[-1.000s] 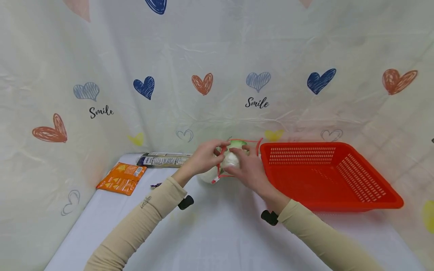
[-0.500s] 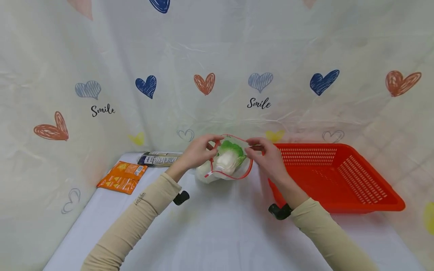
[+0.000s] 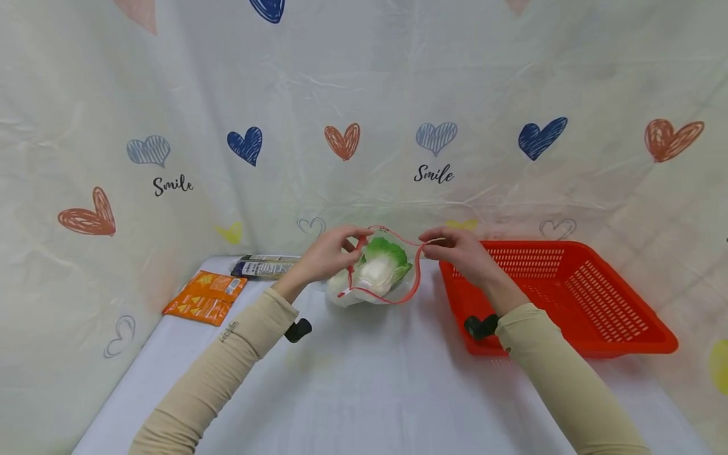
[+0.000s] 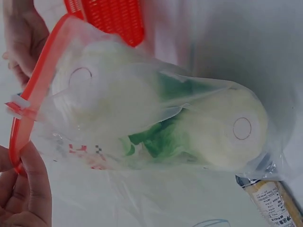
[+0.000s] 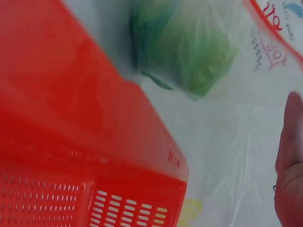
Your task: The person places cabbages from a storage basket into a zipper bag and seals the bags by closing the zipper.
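Note:
A clear zip bag (image 3: 411,292) with a red rim lies at the back of the table, its mouth spread wide. A Chinese cabbage (image 3: 380,268) with green leaves and white base shows in the mouth. Deeper in, the left wrist view shows a second cabbage (image 4: 236,130) through the plastic. My left hand (image 3: 331,254) pinches the left side of the red rim between thumb and fingers. On the opposite side, my right hand (image 3: 462,253) pinches the rim's upper right corner. The right wrist view catches only part of that right hand (image 5: 291,170).
Close on the right stands a red plastic basket (image 3: 620,346) with slotted walls, partly behind my right forearm. An orange packet (image 3: 206,297) lies at the left edge of the table. Behind my left hand lies a long dark-ended packet (image 3: 261,268). A patterned curtain hangs behind.
My right hand has come off the cabbage and moved right to the bag's rim. The bag mouth has widened, uncovering the cabbage. My left hand has shifted slightly left, still on the rim.

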A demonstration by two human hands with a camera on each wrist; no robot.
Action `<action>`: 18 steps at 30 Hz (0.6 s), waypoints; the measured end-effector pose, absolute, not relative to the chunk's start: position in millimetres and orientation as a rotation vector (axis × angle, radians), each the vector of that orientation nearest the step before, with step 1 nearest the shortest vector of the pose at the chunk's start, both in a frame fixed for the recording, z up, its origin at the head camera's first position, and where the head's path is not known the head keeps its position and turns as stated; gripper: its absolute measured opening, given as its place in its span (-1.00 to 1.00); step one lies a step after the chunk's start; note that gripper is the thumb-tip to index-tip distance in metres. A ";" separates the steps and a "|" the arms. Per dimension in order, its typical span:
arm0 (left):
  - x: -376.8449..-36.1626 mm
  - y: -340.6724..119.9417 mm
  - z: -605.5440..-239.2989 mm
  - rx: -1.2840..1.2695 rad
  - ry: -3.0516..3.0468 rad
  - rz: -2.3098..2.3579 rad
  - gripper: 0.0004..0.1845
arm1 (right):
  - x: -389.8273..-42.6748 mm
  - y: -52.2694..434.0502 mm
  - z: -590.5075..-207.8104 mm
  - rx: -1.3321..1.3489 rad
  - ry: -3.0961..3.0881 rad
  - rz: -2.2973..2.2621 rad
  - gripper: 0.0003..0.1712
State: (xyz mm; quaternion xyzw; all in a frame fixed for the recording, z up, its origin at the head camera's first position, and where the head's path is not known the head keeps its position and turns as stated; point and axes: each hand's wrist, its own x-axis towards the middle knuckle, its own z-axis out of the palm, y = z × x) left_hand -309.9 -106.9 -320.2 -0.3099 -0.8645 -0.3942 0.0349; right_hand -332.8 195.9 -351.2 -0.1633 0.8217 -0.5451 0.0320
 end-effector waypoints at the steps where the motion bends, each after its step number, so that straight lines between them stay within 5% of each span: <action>1: -310.1 -107.8 -319.8 -0.956 -2.657 -1.216 -0.54 | -334.5 195.8 -351.4 -0.524 2.527 -1.662 -0.61; 18: -322.9 -138.3 -313.8 -0.900 -2.522 -1.427 -0.49 | -333.7 199.8 -296.7 -0.535 2.523 -1.828 -0.59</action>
